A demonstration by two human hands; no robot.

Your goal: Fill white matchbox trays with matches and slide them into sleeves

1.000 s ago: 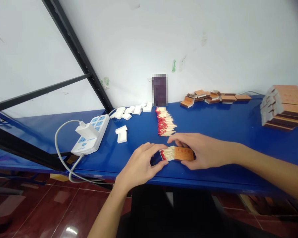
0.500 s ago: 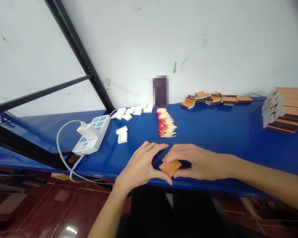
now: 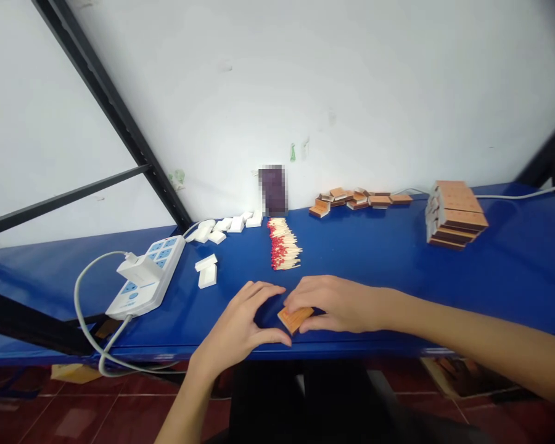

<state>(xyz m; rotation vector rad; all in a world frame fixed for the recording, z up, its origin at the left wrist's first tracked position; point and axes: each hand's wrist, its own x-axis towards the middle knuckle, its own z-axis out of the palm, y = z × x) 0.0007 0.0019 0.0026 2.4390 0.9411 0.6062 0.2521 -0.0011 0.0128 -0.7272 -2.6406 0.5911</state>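
Note:
A closed orange matchbox (image 3: 295,319) is near the front edge of the blue table (image 3: 374,259). My right hand (image 3: 333,303) grips it from the right, fingers curled over its top. My left hand (image 3: 240,327) meets it from the left, thumb at the box's near corner and fingers arched above it. Just behind my hands lies a pile of red-tipped matches (image 3: 282,245).
White inner trays (image 3: 207,273) lie left of the matches, more along the wall (image 3: 222,226). A white power strip (image 3: 144,275) with a plugged cable sits at the left. Loose matchboxes (image 3: 357,199) and a stack of them (image 3: 454,215) are at the back right. Black frame bars cross the left.
The tray of matches that stuck out of the sleeve has been pushed in, so the box is closed. Both hands drew it nearer the front edge. The view has shifted right.

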